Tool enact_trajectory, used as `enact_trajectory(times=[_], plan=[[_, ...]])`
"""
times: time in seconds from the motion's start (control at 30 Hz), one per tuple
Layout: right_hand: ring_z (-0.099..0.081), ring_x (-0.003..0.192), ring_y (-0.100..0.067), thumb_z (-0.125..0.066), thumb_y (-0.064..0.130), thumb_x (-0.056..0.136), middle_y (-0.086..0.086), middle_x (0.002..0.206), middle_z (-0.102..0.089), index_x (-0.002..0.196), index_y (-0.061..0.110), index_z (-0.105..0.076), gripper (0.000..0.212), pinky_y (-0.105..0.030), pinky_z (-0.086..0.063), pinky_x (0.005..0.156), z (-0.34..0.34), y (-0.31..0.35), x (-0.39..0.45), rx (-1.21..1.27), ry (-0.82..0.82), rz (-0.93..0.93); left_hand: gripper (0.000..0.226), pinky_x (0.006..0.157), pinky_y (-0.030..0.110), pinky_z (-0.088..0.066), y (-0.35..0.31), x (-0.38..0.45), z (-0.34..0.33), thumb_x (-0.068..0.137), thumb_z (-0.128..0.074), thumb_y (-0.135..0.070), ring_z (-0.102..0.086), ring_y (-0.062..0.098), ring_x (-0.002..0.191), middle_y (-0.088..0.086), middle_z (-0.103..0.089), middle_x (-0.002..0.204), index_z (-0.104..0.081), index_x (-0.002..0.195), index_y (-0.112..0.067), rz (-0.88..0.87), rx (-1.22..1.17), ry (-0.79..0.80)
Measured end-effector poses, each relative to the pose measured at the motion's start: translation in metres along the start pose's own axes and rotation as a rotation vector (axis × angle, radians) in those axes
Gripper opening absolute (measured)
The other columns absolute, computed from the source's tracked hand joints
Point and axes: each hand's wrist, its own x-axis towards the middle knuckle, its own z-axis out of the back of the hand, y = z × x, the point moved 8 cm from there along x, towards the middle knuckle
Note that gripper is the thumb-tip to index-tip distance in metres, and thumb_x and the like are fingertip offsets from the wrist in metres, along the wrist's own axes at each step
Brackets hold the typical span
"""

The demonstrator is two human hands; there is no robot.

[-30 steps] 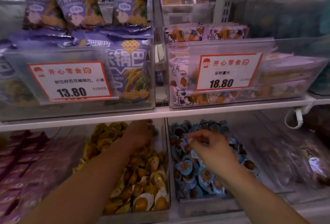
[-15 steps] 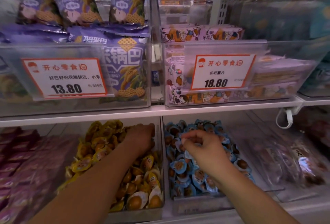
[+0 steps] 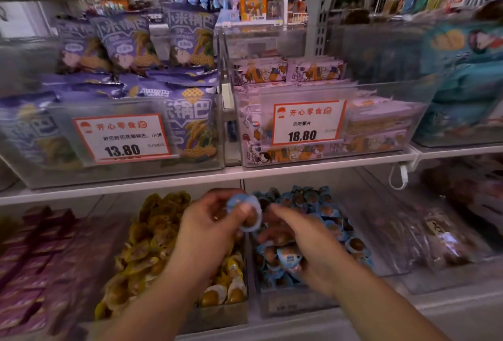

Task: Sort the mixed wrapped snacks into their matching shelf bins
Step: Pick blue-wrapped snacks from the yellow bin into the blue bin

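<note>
Two clear bins sit side by side on the lower shelf. The left bin (image 3: 223,313) holds yellow-wrapped egg snacks (image 3: 152,248). The right bin (image 3: 294,305) holds blue-wrapped egg snacks (image 3: 326,210). My left hand (image 3: 215,221) is raised over the divider between the bins and pinches one blue-wrapped snack (image 3: 246,214) between thumb and fingers. My right hand (image 3: 302,242) hovers over the blue bin, fingers spread and pointing left toward that snack, with blue wrappers just under the palm; whether it grips any I cannot tell.
Above, a shelf edge (image 3: 163,180) carries bins of purple snack bags (image 3: 187,120) and pink-orange packets (image 3: 313,71) with price tags. Purple packs (image 3: 32,259) lie left of the yellow bin; dark bagged snacks (image 3: 441,234) lie right. A white cable (image 3: 400,174) hangs down.
My left hand has come up out of the yellow bin holding a blue-wrapped snack and moved right to the divider. My right hand has dropped lower over the blue bin.
</note>
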Motion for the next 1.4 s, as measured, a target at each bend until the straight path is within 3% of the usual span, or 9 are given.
enact_trajectory(times=[0.2,0.3,0.47,0.57,0.7,0.77,0.9,1.17,1.4], plan=[[-0.059,0.074,-0.028,-0.071,0.052,0.082,-0.014,0.092,-0.063,0.113,0.008,-0.072,0.053,-0.029,-0.032,0.055,0.006,-0.005,-0.009,0.123,0.106,-0.042,0.036,0.106,0.041,-0.043,-0.012,-0.029,-0.053,0.088,-0.07,-0.039,-0.053,0.011,0.124,-0.01,-0.062,0.13,-0.065,0.124,-0.039,-0.342,0.789,0.044],[-0.058,0.053,-0.018,-0.069,0.03,0.089,-0.012,0.075,-0.064,0.104,0.008,-0.07,0.026,-0.02,-0.027,0.035,0.029,-0.005,-0.003,0.03,0.001,-0.049,0.047,0.118,0.033,-0.032,0.004,-0.029,-0.047,0.092,-0.051,-0.057,-0.035,0.002,0.142,-0.014,-0.045,0.15,-0.049,0.138,-0.048,-0.284,0.655,0.249],[-0.068,0.079,-0.022,-0.059,0.016,0.097,-0.012,0.094,-0.068,0.112,0.008,-0.065,0.019,-0.03,-0.051,0.054,0.065,0.026,0.025,0.135,-0.217,0.119,0.026,0.081,0.003,-0.044,0.002,-0.012,0.035,0.098,-0.056,-0.019,-0.064,-0.007,0.098,-0.028,-0.069,0.105,-0.069,0.106,-0.04,-0.361,0.538,-0.13],[-0.064,0.091,-0.008,-0.057,0.028,0.098,0.003,0.117,-0.064,0.131,0.026,-0.059,0.034,-0.017,-0.05,0.066,0.087,0.061,0.029,-0.384,-0.421,0.28,0.024,0.067,0.007,-0.05,0.031,0.005,0.059,0.095,-0.06,-0.02,-0.064,-0.006,0.073,-0.028,-0.069,0.09,-0.067,0.102,-0.043,-0.192,0.721,0.017],[-0.066,0.094,-0.018,-0.055,0.032,0.098,-0.008,0.12,-0.07,0.126,0.019,-0.064,0.033,-0.024,-0.045,0.072,0.074,0.067,0.026,-1.186,-0.541,0.457,0.036,0.093,0.025,-0.05,0.066,-0.003,0.032,0.088,-0.054,-0.06,-0.055,-0.007,0.105,-0.025,-0.059,0.116,-0.061,0.118,-0.04,-0.234,1.033,0.475],[-0.062,0.084,0.002,-0.056,0.037,0.097,-0.002,0.117,-0.072,0.125,0.022,-0.066,0.033,-0.02,-0.048,0.072,0.049,0.054,0.025,-1.059,-0.445,0.562,0.049,0.095,0.028,-0.047,0.076,-0.007,0.013,0.084,-0.047,-0.066,-0.055,0.002,0.11,-0.016,-0.06,0.117,-0.06,0.119,-0.034,-0.262,1.094,0.599],[-0.054,0.122,0.001,-0.051,0.064,0.082,0.015,0.133,-0.059,0.136,0.037,-0.052,0.061,-0.034,-0.048,0.105,-0.024,0.008,0.028,-0.767,-0.076,0.526,0.074,0.115,0.043,-0.029,0.099,0.005,0.002,0.076,-0.034,-0.067,-0.03,0.017,0.142,-0.008,-0.038,0.147,-0.04,0.141,-0.033,-0.235,1.318,0.64],[-0.055,0.111,0.012,-0.058,0.042,0.083,0.037,0.113,-0.056,0.119,0.059,-0.043,0.042,-0.02,-0.05,0.093,-0.031,0.0,0.037,-0.682,-0.073,0.59,0.041,0.116,0.049,-0.024,0.091,0.086,0.04,0.095,-0.046,-0.046,-0.049,0.028,0.128,0.002,-0.041,0.149,-0.052,0.133,-0.034,-0.305,1.687,0.504],[-0.055,0.109,0.011,-0.057,0.042,0.082,0.041,0.111,-0.053,0.117,0.058,-0.043,0.041,-0.022,-0.051,0.089,-0.029,0.001,0.038,-0.672,-0.087,0.611,0.04,0.118,0.046,-0.026,0.077,0.088,0.042,0.095,-0.05,-0.055,-0.026,0.018,0.148,-0.006,-0.032,0.16,-0.06,0.13,-0.039,-0.267,1.324,0.529]])
